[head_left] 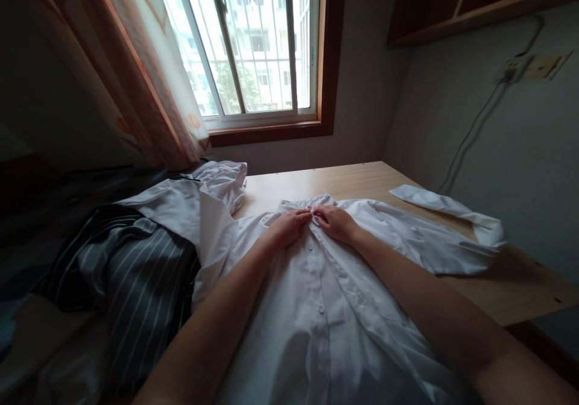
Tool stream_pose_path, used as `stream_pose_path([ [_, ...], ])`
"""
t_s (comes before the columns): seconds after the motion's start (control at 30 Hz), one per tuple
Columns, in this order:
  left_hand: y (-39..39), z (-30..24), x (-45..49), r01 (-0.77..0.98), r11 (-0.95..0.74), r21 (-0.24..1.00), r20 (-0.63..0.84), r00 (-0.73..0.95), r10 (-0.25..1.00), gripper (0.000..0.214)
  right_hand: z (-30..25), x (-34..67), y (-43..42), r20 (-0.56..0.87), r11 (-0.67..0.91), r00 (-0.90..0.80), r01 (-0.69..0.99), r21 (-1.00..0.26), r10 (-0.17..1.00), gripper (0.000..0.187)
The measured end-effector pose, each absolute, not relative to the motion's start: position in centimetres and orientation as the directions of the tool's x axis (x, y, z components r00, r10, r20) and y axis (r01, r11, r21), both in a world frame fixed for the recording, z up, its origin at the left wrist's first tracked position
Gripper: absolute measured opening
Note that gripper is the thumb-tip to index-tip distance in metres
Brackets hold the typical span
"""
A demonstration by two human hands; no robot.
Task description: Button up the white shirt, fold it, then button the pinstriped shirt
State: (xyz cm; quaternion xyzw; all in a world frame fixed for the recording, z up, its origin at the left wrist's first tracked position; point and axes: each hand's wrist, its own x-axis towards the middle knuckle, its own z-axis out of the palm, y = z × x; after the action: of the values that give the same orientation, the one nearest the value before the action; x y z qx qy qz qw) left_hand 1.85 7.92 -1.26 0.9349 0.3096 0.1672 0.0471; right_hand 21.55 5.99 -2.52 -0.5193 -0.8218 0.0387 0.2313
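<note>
I've got the white shirt (289,308) button side up on the table (344,182), under both hands. Left hand (292,225) and right hand (335,221) nearly meet just below the collar (305,202), fingers curled almost closed, pinching the placket (320,290). Can't resolve exact fingertip contact. Forearms (212,320) hide some cloth; my view cuts off the shirt's bottom.

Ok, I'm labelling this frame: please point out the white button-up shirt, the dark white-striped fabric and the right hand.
White button-up shirt (292,290): head view, front panel.
Dark white-striped fabric (147,287): head view, striped folds.
Right hand (335,222): head view, back of it.
</note>
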Motion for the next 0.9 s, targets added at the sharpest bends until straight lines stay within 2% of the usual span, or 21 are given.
stream_pose_path([
  [0.37,7.3,-1.0,2.6,0.644,-0.753,0.134,0.304,0.697,0.65,0.043,-2.9,22.8,7.3,0.084,0.204,-0.189,0.949,-0.24,0.978,0.056],
  [0.63,7.4,-1.5,2.1,0.65,-0.727,0.224,0.336,0.648,0.683,0.04,-2.9,23.1,7.8,0.045,0.127,-0.12,0.968,-0.217,0.992,0.062],
  [0.9,7.9,-1.3,1.5,0.739,-0.656,0.155,0.171,0.634,0.754,0.047,-2.8,23.2,8.5,0.048,0.139,-0.131,0.963,-0.23,0.99,0.061],
])
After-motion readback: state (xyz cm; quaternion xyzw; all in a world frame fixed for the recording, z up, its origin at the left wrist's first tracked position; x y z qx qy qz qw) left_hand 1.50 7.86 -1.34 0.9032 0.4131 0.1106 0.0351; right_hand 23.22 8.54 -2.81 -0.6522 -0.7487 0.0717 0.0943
